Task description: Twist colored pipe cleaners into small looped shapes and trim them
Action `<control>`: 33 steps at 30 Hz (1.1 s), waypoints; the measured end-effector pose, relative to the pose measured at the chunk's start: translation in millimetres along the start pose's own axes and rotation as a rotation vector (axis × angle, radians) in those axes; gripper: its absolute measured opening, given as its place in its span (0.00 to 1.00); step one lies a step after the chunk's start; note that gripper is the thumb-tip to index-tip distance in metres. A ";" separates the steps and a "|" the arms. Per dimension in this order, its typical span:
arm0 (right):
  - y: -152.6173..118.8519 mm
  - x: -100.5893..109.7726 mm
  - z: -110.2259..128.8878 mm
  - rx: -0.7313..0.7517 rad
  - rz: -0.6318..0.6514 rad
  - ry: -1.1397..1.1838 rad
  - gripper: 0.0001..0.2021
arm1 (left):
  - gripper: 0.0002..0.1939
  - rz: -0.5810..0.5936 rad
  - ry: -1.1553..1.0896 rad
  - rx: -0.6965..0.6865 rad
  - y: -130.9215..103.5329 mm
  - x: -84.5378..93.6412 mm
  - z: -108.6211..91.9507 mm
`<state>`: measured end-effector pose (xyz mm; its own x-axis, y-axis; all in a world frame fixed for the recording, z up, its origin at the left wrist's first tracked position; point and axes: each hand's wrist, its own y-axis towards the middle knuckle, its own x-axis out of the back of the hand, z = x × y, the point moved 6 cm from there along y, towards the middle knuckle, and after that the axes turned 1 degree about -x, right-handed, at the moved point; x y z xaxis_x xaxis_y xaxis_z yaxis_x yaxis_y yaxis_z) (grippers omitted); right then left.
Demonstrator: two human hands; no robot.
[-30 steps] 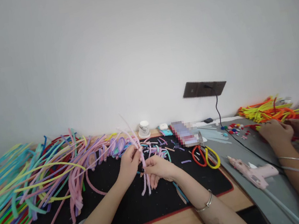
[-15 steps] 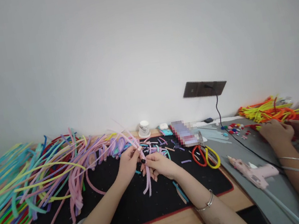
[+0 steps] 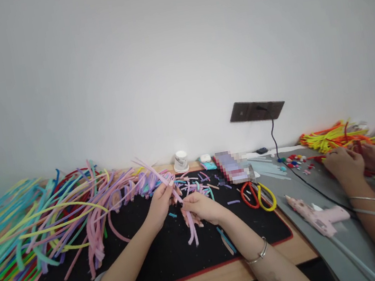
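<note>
Between my two hands runs a small bundle of pink and lilac pipe cleaners [image 3: 192, 231]. My left hand [image 3: 162, 202] pinches it higher up, and the upper ends stick out toward the upper left. Just below and to the right, my right hand [image 3: 200, 208] grips the same bundle, with its lower ends hanging under the fingers. Both hands are held above a black mat [image 3: 164, 259] with a red edge. Cut pipe cleaner pieces [image 3: 226, 239] lie on the mat close to my right hand.
A big heap of coloured pipe cleaners [image 3: 52, 216] covers the left side. Scissors [image 3: 258, 198] with red and yellow handles lie right of my hands. On the grey table is a pink glue gun [image 3: 317, 217]. A paper cup [image 3: 181, 160] stands behind. At right, a co-worker's hands [image 3: 348, 164] handle red material.
The bundle has tilted, its upper ends leaning further left and its lower ends shifting right. My left hand has turned slightly. The co-worker's hands have moved a little.
</note>
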<state>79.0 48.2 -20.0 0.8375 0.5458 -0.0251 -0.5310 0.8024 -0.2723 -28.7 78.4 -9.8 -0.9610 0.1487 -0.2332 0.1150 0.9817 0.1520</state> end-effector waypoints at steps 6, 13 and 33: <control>-5.4 -1.8 2.7 -0.016 0.101 0.022 0.11 | 0.14 -0.043 -0.055 -0.013 3.9 9.4 -3.7; -6.1 -2.6 -1.2 -0.063 0.159 0.003 0.12 | 0.09 -0.173 -0.231 -0.015 11.8 30.1 -1.8; -14.1 -8.5 1.6 -0.109 0.355 0.095 0.13 | 0.07 -0.388 -0.263 -0.116 19.4 66.4 -15.0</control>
<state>79.2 32.7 -14.4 0.6149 0.7561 -0.2242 -0.7777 0.5344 -0.3310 -94.0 105.5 -8.0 -0.8296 -0.1858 -0.5265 -0.2825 0.9531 0.1087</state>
